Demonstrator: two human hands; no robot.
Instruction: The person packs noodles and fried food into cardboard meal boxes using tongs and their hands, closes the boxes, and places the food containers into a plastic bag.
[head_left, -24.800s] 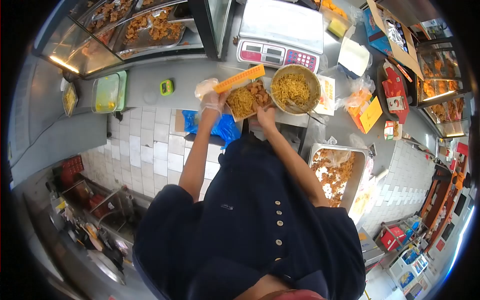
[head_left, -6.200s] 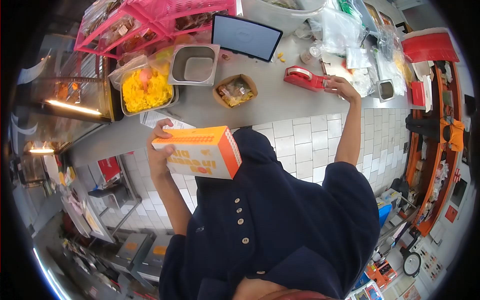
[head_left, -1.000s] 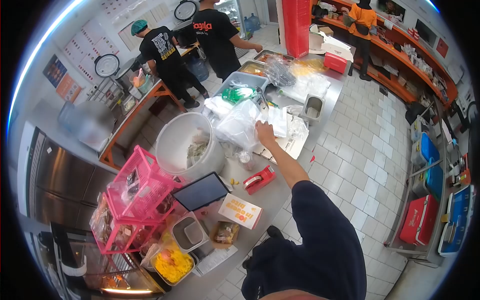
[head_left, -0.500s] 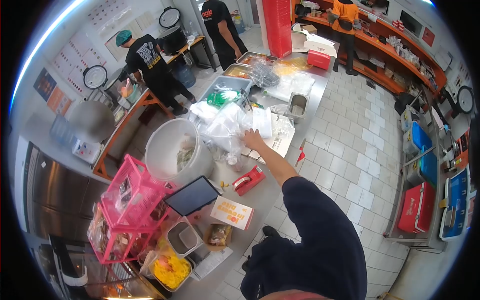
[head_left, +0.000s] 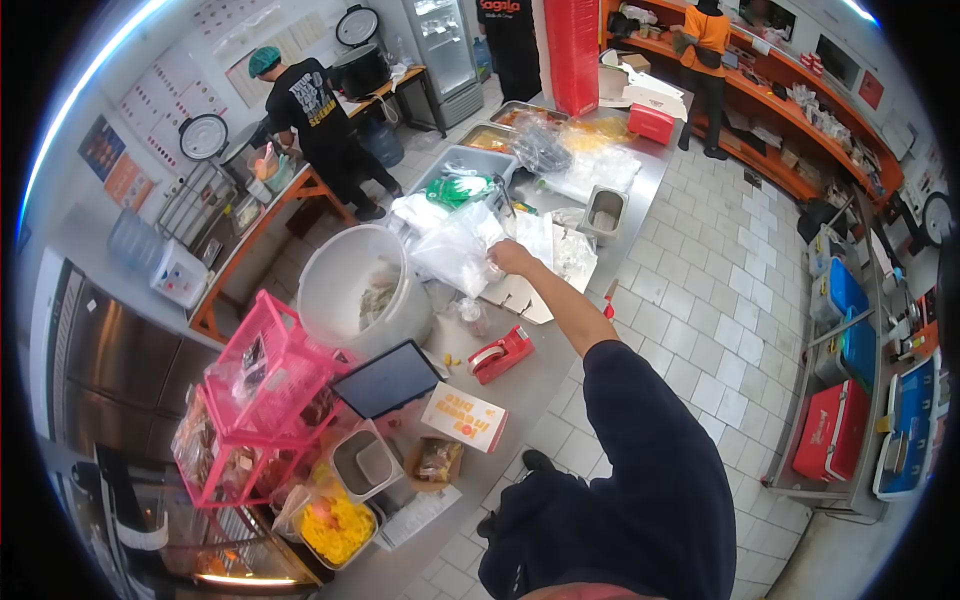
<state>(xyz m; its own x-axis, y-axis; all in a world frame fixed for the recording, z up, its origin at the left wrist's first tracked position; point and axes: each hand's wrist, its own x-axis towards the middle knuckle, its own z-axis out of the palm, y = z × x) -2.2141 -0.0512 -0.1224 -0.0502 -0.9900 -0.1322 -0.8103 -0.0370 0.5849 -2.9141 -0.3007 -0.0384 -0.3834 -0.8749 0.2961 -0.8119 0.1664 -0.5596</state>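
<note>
My right hand (head_left: 512,258) reaches out over the steel table, with its fingers closed on the edge of a clear plastic bag (head_left: 455,245). The bag is crumpled and lies over other white plastic by a blue-grey tub (head_left: 484,160). Under and beside the hand are flat cardboard pieces (head_left: 530,295). Nearer to me stand a small clear jar (head_left: 473,318) and a red tape dispenser (head_left: 502,355). My left hand is out of view.
A big white bucket (head_left: 355,290), pink baskets (head_left: 265,385), a tablet (head_left: 388,378) and a steel container of yellow food (head_left: 338,525) crowd the near table. A steel pan (head_left: 604,213) sits at the right edge. A person (head_left: 310,120) works at the left counter; another (head_left: 706,60) stands by orange shelves.
My right hand has gone from spread fingers by the cardboard to a closed grip on the plastic bag. The view has shifted slightly, and a person at the back has moved right.
</note>
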